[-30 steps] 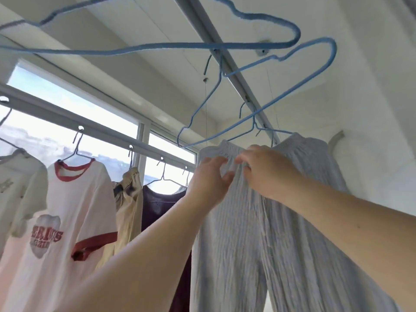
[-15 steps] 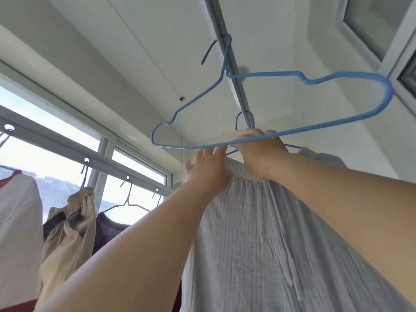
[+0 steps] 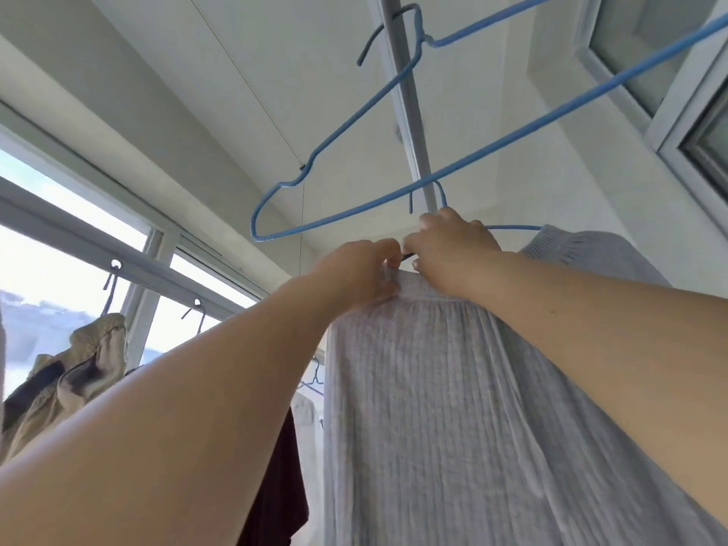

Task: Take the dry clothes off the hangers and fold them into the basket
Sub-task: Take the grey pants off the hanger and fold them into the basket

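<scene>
Pale grey crinkled cotton fills the lower right of my view: the pale grey crinkled garment [image 3: 453,407] hangs from a thin blue wire hanger [image 3: 512,227], whose bar peeks out to the right of the hands. I see both arms reaching up to its gathered waistband. The left hand [image 3: 354,271] has its fingers curled, pinching the top edge of the fabric. The right hand [image 3: 449,250] is curled over the same edge just beside it, thumb and fingertips closed on the cloth where it wraps the wire. Above them an empty blue wire hanger [image 3: 354,124] dangles from the grey ceiling rail [image 3: 405,92]. Over to the left, a beige garment [image 3: 75,372] and a dark maroon garment [image 3: 281,486] hang by the window [image 3: 47,277]. No basket in my view.
</scene>
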### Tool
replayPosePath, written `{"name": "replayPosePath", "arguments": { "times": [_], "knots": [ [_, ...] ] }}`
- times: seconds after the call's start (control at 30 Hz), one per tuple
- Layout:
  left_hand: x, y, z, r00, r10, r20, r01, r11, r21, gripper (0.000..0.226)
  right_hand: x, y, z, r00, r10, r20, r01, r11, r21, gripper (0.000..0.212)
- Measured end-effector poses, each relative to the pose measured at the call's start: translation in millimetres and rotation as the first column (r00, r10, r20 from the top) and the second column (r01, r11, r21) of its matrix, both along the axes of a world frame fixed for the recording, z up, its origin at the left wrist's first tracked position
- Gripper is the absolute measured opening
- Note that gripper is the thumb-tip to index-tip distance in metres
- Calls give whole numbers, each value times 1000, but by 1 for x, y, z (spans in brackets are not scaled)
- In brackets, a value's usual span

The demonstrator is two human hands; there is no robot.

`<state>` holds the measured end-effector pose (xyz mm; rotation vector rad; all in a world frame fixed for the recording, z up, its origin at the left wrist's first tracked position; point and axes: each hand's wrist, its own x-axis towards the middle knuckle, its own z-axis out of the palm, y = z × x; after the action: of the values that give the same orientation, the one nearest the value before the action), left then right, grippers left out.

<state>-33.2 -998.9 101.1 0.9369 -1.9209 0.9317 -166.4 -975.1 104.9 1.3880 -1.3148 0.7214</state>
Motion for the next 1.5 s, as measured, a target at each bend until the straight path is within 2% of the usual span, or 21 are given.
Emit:
{"name": "replayPosePath", "arguments": {
  "times": [0.27, 0.4, 0.53, 0.8, 0.93, 1.0, 1.07, 1.27, 1.5],
  "knots": [
    [-3, 22, 10, 979, 43, 200, -63, 993, 96, 43, -5, 15, 6, 992, -73, -104, 69, 997, -43, 27],
    [-2, 23, 9, 990, -89, 105, 90, 996, -3, 33, -8, 15, 9, 996, -50, -74, 46, 998, -50, 26],
    [5, 26, 8, 995, -89, 49, 94, 990, -107, 28, -14, 13, 10, 994, -78, -75, 74, 996, -51, 27],
    [25, 41, -2, 993, -37, -109, 36, 999, -8, 31, -20, 12, 19, 997, -64, -46, 63, 998, -21, 25],
    [37, 37, -8, 983, -80, -164, 85, 996, 22, 35, -15, 11, 18, 999, -44, -10, 44, 999, -5, 22],
    [40, 32, -12, 963, -151, -225, 163, 986, 37, 33, -12, 9, 16, 999, -39, -3, 39, 999, 12, 15],
    [41, 30, -15, 926, -229, -299, 256, 965, 56, 31, -9, 8, 13, 1000, -28, 1, 28, 1000, 0, 20],
    [42, 20, -24, 772, -406, -489, 515, 851, 107, 35, -4, 1, 3, 1000, 13, 24, -12, 1000, -14, 19],
    [42, 12, -36, 658, -490, -572, 686, 703, 188, 36, -1, -2, -5, 992, 86, 96, -89, 996, 28, 35]
  ]
}}
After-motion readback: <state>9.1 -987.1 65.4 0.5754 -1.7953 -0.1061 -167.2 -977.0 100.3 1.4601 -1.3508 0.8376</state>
